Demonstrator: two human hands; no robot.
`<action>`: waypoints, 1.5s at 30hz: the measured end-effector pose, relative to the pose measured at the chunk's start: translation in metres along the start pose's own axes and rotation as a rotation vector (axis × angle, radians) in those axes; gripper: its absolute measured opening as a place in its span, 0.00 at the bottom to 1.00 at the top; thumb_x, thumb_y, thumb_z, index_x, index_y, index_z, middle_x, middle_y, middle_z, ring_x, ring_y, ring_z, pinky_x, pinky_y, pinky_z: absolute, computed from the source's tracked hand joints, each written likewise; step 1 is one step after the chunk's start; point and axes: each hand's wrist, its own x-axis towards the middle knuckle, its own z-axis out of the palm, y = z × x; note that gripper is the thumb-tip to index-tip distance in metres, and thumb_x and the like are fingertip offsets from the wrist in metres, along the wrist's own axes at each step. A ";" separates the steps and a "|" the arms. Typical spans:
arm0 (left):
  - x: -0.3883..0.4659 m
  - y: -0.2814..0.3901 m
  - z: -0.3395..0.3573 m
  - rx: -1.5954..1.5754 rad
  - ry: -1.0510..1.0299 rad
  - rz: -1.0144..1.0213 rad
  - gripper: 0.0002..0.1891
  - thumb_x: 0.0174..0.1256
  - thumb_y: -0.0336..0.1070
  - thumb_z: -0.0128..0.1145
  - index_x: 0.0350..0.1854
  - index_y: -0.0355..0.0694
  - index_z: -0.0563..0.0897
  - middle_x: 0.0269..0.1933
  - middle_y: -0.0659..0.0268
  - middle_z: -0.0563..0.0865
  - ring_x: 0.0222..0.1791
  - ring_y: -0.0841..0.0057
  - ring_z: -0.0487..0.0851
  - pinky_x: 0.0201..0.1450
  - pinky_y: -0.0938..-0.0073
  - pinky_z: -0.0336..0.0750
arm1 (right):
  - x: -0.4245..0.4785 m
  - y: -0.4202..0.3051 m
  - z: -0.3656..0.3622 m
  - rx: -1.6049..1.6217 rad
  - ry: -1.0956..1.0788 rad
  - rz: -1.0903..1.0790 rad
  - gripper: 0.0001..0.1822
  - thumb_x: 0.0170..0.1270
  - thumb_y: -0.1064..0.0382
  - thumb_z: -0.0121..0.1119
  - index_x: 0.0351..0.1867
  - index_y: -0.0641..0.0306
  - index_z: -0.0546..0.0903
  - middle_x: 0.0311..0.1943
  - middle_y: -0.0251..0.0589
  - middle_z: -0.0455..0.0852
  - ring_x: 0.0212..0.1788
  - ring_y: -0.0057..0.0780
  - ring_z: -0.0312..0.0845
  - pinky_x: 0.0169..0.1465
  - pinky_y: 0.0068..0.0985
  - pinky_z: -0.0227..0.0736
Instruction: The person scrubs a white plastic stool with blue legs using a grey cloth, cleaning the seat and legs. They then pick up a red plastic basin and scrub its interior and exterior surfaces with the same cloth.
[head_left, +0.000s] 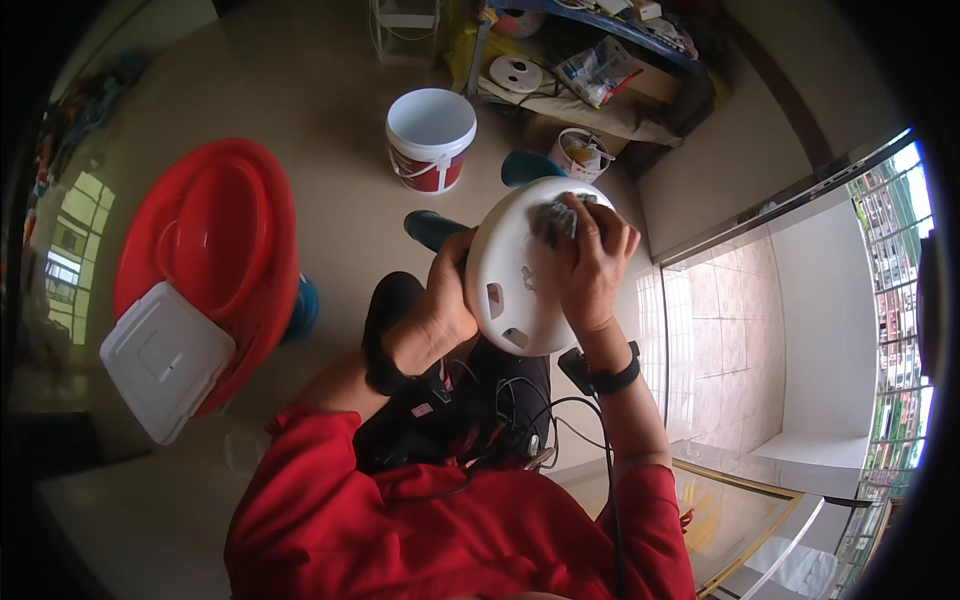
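Note:
Above my lap is a tilted white plastic piece (541, 315), rounded, with two slots near its lower edge. My left hand (442, 304) grips its left rim, thumb and palm against the side. On its upper face my right hand (598, 262) presses a crumpled grey wad (553, 219); whether this is cloth or scouring wool cannot be told. A small greyish mark (528, 278) shows on the white face below the wad. Black bands circle both wrists.
A red plastic tub (281, 217) stands at left with a white lid (166, 360) on it. Ahead are a white bucket (432, 154), a small basket (581, 156) and a cluttered shelf (510, 97). Black cables (562, 401) hang near my right forearm.

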 end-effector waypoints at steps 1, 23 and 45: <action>-0.001 0.000 -0.001 -0.005 -0.003 -0.019 0.25 0.74 0.54 0.49 0.59 0.40 0.81 0.58 0.62 0.86 0.59 0.67 0.83 0.65 0.60 0.77 | 0.003 0.013 0.003 -0.038 0.050 0.071 0.28 0.57 0.66 0.69 0.63 0.54 0.81 0.53 0.47 0.78 0.56 0.46 0.71 0.62 0.41 0.64; -0.022 0.006 -0.012 0.882 0.031 0.298 0.15 0.64 0.43 0.63 0.39 0.34 0.83 0.34 0.63 0.87 0.36 0.76 0.85 0.44 0.73 0.77 | 0.008 0.004 -0.025 0.123 0.017 -0.067 0.12 0.57 0.73 0.71 0.44 0.63 0.85 0.38 0.45 0.82 0.41 0.45 0.76 0.45 0.38 0.73; -0.030 0.033 -0.009 0.977 0.011 0.223 0.19 0.58 0.49 0.70 0.41 0.39 0.82 0.34 0.66 0.83 0.38 0.77 0.82 0.47 0.72 0.77 | -0.003 0.064 -0.045 0.692 -0.473 0.522 0.06 0.72 0.70 0.62 0.44 0.69 0.86 0.42 0.39 0.81 0.40 0.27 0.83 0.42 0.23 0.81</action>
